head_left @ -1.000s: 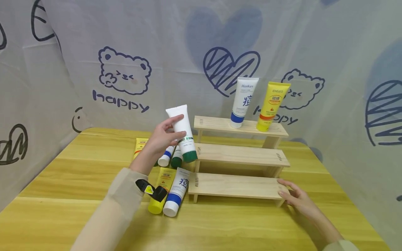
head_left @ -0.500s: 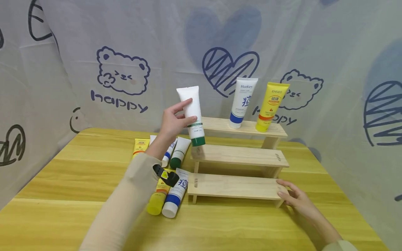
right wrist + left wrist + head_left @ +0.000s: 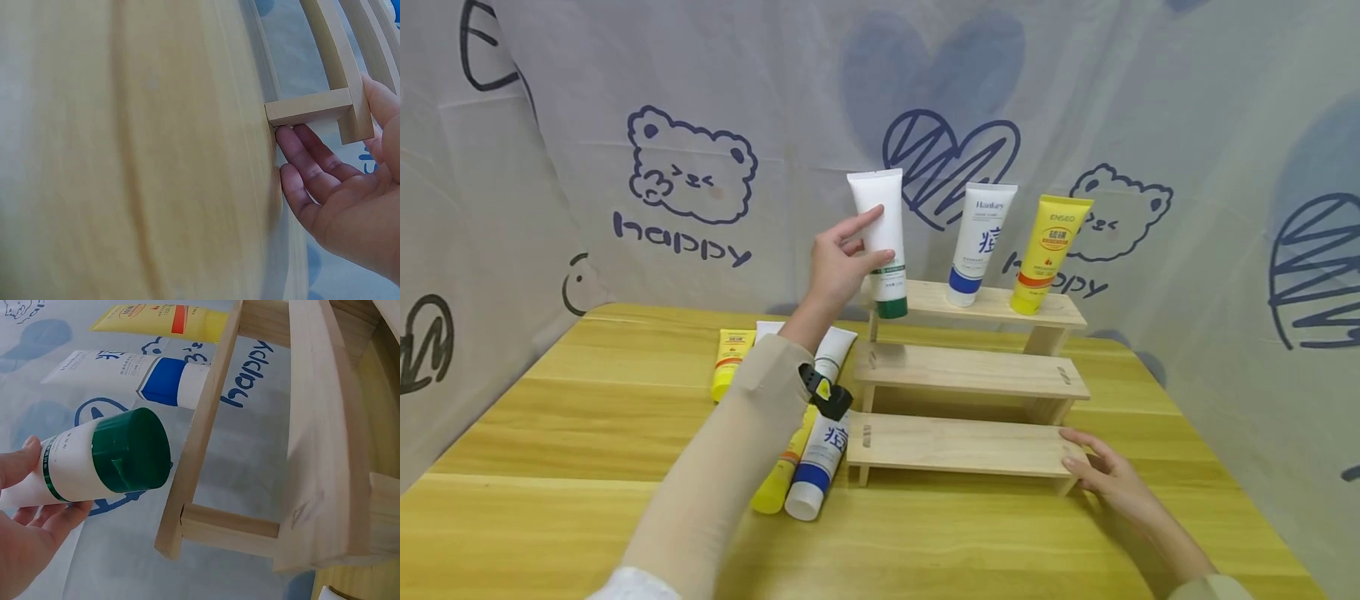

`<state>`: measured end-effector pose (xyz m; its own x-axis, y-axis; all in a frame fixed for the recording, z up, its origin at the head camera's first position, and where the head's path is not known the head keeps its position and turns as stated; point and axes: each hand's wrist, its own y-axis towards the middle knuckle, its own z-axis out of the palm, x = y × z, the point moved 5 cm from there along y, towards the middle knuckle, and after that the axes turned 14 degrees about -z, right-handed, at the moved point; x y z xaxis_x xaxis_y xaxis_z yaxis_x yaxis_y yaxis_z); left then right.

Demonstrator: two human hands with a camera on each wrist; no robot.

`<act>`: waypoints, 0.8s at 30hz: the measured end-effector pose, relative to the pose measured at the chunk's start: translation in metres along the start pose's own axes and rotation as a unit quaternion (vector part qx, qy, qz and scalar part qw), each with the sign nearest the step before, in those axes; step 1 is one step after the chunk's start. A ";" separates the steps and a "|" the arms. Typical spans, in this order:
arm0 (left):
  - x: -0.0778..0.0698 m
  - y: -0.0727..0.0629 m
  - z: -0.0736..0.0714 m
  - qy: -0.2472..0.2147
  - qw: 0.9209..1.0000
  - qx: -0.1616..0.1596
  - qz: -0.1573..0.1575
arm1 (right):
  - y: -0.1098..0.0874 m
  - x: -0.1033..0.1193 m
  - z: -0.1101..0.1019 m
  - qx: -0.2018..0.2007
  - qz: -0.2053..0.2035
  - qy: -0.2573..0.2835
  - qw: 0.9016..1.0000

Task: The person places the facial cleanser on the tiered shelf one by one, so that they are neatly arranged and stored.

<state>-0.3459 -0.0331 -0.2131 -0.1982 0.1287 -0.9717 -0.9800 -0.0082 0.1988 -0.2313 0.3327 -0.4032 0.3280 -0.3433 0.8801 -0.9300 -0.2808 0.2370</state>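
Note:
My left hand (image 3: 844, 262) pinches a white tube with a green cap (image 3: 891, 307), thumb on one side and fingers on the other. The tube is nearly upright, cap down, at the left end of the top board of a three-step wooden display rack (image 3: 970, 367). In the left wrist view a small gap shows between the green cap (image 3: 134, 450) and the board. My right hand (image 3: 1116, 479) holds the right end of the lowest step; the right wrist view shows curled fingers (image 3: 312, 165) against its leg (image 3: 309, 107).
On the top board stand a white tube with a blue band (image 3: 977, 246) and a yellow tube (image 3: 1051, 254). Left of the rack, several tubes lie on the wooden table (image 3: 587, 433), including a yellow one (image 3: 730, 358) and a white-and-blue one (image 3: 816, 467), partly behind the left arm.
My left hand has lifted the white tube up and to the right, from beside the rack to its top board, and the tube has become more upright. The right hand stays put.

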 end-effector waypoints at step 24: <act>-0.003 0.015 0.027 0.143 0.981 0.016 0.131 | -0.001 0.001 0.001 0.000 0.004 -0.003 1.000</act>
<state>-0.3599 -0.0066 -0.2034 -0.4452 -0.1579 -0.8814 -0.8943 0.0281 0.4467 -0.2303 0.3314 -0.4027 0.3218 -0.3514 0.8792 -0.9326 -0.2778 0.2304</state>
